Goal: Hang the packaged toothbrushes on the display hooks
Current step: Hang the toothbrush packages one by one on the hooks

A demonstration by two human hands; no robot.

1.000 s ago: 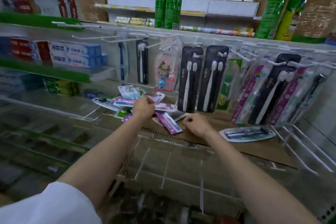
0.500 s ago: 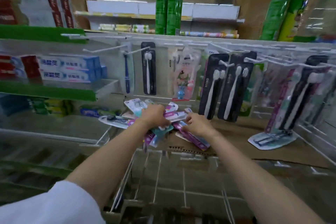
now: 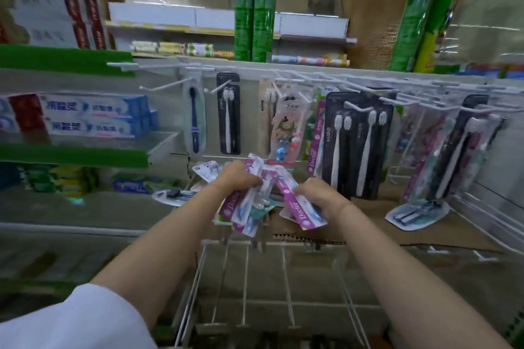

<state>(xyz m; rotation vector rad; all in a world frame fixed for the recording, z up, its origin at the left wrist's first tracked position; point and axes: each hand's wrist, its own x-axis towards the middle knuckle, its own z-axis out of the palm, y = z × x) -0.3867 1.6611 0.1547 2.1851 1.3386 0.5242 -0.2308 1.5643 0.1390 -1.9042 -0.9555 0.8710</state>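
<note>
Left hand [image 3: 236, 178] gripping toothbrush bundle [image 3: 246, 207]; right hand [image 3: 319, 197] pinching purple pack [image 3: 300, 210], long axis pointing toward display hooks [image 3: 360, 108] above.

Your left arm wears a white sleeve [image 3: 76, 320] — plain, loose, short, softly creased, its rounded hem ending above the elbow. Beyond that hem the forearm is bare down to the left hand [image 3: 238, 178]. Your right arm is bare throughout — no sleeve, watch, ring or glove on the right hand [image 3: 317, 193].
</note>
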